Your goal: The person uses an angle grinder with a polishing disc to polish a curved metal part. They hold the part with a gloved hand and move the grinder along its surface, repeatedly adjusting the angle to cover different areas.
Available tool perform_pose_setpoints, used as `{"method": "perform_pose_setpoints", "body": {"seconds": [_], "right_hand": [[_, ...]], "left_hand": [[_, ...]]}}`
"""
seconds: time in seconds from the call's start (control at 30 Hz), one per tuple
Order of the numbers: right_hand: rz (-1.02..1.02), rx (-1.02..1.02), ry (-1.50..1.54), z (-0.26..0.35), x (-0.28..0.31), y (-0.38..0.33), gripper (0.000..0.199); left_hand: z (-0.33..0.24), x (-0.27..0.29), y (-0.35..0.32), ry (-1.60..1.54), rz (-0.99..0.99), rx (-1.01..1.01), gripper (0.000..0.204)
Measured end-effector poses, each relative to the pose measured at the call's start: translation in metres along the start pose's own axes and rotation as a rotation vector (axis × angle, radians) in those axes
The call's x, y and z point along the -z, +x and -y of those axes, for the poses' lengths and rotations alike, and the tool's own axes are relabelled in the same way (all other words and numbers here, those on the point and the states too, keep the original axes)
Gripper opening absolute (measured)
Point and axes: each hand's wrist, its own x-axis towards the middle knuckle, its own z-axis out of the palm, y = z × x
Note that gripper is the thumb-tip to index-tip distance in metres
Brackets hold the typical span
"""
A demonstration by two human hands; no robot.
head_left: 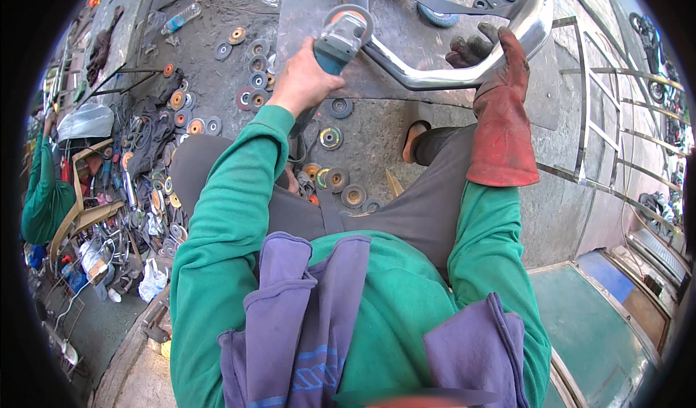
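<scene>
While the left hand is clenched bare around the body of the angle grinder, the right hand, in a red gauntlet glove, grasps the polished curved metal bar, which lies on the grey steel plate ahead of the knees. Judgement: the step is grinding or polishing the bar near its inner bend. To do it well, the disc should meet the metal at a shallow angle, pressure light and even, with the gloved grip well apart from the wheel; the bare left hand is the risk.

Counts: one grinder, one bar, one glove. Used grinding discs scattered on the ground: well over twenty, exact number not countable. One plastic bottle.
</scene>
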Motion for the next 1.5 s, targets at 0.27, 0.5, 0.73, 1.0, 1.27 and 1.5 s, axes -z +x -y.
{"method": "perform_pose_setpoints", "body": {"seconds": [0.27,0.5,0.73,1.0,1.27,1.5], "right_hand": [[0.003,-0.002,-0.059,-0.004,0.005,0.0,0.065],[-0.006,-0.04,-0.008,-0.001,0.005,0.005,0.059],[-0.009,-0.026,0.013,-0.002,0.007,0.004,0.06],[-0.036,-0.045,0.006,0.001,0.003,0.001,0.059],[-0.014,-0.041,0.055,0.001,0.007,0.006,0.055],[0.003,-0.023,0.072,0.003,-0.001,0.002,0.055]], "left_hand": [[-0.016,-0.015,-0.023,0.057,0.195,-0.142,0.088],[-0.009,0.004,0.001,0.05,-0.003,-0.013,0.092],[-0.016,0.005,-0.003,0.079,0.089,-0.08,0.088],[-0.017,0.009,0.001,0.224,0.035,-0.094,0.081],[-0.017,0.017,0.012,0.285,-0.016,-0.123,0.083],[-0.026,0.02,0.014,0.321,-0.081,-0.14,0.079]]}}
